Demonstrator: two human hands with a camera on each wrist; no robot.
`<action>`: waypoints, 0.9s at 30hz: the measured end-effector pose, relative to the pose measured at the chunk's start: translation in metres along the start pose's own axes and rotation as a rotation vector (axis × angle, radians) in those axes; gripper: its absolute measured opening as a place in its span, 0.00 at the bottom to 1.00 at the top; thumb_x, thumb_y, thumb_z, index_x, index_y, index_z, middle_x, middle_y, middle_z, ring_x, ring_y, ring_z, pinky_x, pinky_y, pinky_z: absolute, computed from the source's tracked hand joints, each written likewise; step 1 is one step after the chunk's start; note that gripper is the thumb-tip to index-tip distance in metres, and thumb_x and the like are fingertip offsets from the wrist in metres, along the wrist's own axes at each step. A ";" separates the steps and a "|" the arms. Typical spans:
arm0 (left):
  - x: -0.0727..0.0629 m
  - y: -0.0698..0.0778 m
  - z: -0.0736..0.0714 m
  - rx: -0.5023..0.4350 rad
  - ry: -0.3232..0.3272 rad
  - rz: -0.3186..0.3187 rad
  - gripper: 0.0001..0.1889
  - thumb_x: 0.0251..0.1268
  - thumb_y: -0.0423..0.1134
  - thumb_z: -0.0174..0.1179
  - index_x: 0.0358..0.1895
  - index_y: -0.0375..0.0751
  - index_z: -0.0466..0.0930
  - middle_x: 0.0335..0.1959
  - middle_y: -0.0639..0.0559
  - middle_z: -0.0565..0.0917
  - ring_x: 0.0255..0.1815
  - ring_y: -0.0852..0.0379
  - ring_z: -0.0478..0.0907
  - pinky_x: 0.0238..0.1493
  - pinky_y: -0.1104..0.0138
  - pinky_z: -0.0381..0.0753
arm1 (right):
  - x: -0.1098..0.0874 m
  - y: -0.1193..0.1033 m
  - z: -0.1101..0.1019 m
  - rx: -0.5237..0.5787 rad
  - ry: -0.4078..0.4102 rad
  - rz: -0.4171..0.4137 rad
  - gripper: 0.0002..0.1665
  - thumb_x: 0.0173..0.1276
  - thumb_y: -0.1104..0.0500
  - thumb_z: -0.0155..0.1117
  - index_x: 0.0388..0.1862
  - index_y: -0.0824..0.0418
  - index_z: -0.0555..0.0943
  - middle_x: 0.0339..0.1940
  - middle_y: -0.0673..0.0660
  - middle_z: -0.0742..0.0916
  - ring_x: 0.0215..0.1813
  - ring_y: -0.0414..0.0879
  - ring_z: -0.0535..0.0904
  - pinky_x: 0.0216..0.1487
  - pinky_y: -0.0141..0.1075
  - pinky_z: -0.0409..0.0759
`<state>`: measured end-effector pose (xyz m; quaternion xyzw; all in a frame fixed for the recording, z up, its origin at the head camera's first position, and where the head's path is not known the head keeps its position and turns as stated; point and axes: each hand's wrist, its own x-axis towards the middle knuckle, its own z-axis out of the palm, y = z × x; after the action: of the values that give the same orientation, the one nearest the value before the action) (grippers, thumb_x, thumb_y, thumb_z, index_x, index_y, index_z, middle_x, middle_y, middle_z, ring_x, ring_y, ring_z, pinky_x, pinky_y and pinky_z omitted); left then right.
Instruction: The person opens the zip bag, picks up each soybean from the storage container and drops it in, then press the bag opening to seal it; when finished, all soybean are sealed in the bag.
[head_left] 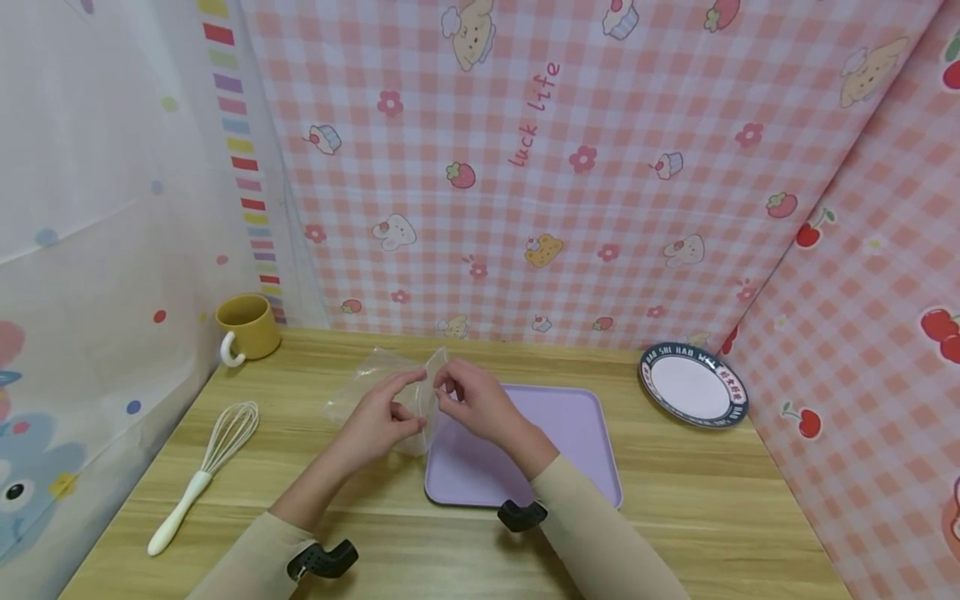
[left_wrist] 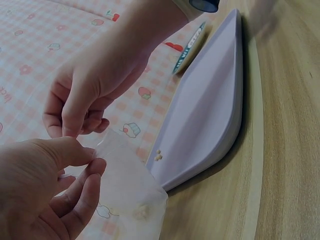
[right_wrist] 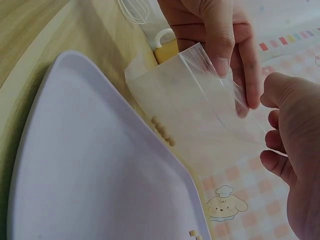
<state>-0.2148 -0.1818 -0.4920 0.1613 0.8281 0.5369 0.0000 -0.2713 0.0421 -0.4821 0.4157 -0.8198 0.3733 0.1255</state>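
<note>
Fingers bent, the left hand [head_left: 378, 421] and right hand [head_left: 480, 404] each pinch a translucent, creased plastic bag [right_wrist: 187, 100] at the lavender tray's [head_left: 547, 442] ten o'clock. Blurred beige pellets [right_wrist: 163, 131] show along its bottom; its mouth is hard to make out.

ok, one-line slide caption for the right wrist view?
Left hand and right hand at a clear bag holding beige pellets, by a lilac tray.

Your left sleeve [head_left: 251, 557], between 7 and 8 o'clock in head view: plain beige, long. Your right sleeve [head_left: 611, 537], 5 o'clock: matching beige. Left wrist unit [head_left: 335, 560], at sleeve's 3 o'clock side: black, bent, small shiny bit at 8 o'clock end. Right wrist unit [head_left: 522, 516], at sleeve's 9 o'clock side: black, angular. Left hand [head_left: 381, 417], right hand [head_left: 476, 400]: bare.
</note>
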 end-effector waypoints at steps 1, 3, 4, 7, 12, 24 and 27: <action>0.000 0.000 0.000 -0.001 -0.001 0.000 0.41 0.66 0.20 0.73 0.82 0.33 0.69 0.81 0.35 0.71 0.35 0.57 0.89 0.34 0.68 0.87 | 0.000 0.000 0.000 -0.005 -0.002 0.007 0.09 0.71 0.70 0.71 0.45 0.59 0.84 0.36 0.50 0.82 0.35 0.43 0.75 0.35 0.32 0.76; 0.000 0.001 0.000 0.000 0.000 0.000 0.41 0.66 0.20 0.73 0.82 0.33 0.70 0.81 0.35 0.71 0.35 0.57 0.89 0.34 0.68 0.87 | 0.001 -0.001 0.000 -0.014 -0.004 0.017 0.09 0.72 0.70 0.71 0.45 0.58 0.84 0.36 0.50 0.81 0.35 0.42 0.75 0.34 0.32 0.75; 0.000 0.002 0.000 0.000 0.000 0.000 0.40 0.66 0.20 0.73 0.82 0.33 0.70 0.81 0.35 0.71 0.35 0.57 0.89 0.35 0.68 0.87 | 0.001 -0.001 -0.001 -0.016 -0.004 0.019 0.09 0.72 0.69 0.71 0.45 0.58 0.84 0.36 0.50 0.81 0.35 0.42 0.75 0.34 0.32 0.75; 0.000 0.003 0.001 -0.002 0.002 0.000 0.40 0.66 0.20 0.73 0.82 0.33 0.70 0.81 0.35 0.71 0.35 0.57 0.89 0.35 0.68 0.87 | 0.002 -0.002 -0.001 -0.012 -0.001 0.015 0.09 0.72 0.70 0.71 0.46 0.59 0.84 0.36 0.51 0.82 0.34 0.42 0.74 0.34 0.32 0.74; -0.001 0.003 0.001 -0.005 0.000 0.001 0.40 0.66 0.20 0.73 0.82 0.33 0.70 0.81 0.35 0.71 0.35 0.57 0.89 0.35 0.68 0.87 | 0.002 -0.003 -0.002 -0.002 0.006 0.009 0.09 0.73 0.70 0.72 0.47 0.61 0.83 0.36 0.52 0.82 0.33 0.44 0.74 0.33 0.32 0.74; -0.001 0.004 0.001 -0.005 -0.004 -0.008 0.40 0.67 0.21 0.73 0.82 0.33 0.70 0.80 0.34 0.72 0.36 0.57 0.89 0.34 0.68 0.87 | -0.001 0.005 -0.004 0.005 0.018 0.003 0.10 0.72 0.71 0.73 0.44 0.60 0.83 0.36 0.53 0.82 0.35 0.43 0.75 0.36 0.32 0.76; -0.001 0.005 0.001 -0.003 -0.005 -0.010 0.40 0.67 0.21 0.73 0.82 0.32 0.69 0.80 0.34 0.71 0.36 0.56 0.89 0.35 0.68 0.87 | -0.004 0.008 -0.007 0.026 0.018 0.032 0.09 0.72 0.71 0.72 0.44 0.60 0.84 0.36 0.53 0.83 0.35 0.43 0.75 0.36 0.32 0.75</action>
<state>-0.2122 -0.1795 -0.4884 0.1583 0.8280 0.5379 0.0051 -0.2756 0.0521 -0.4830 0.4007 -0.8203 0.3895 0.1216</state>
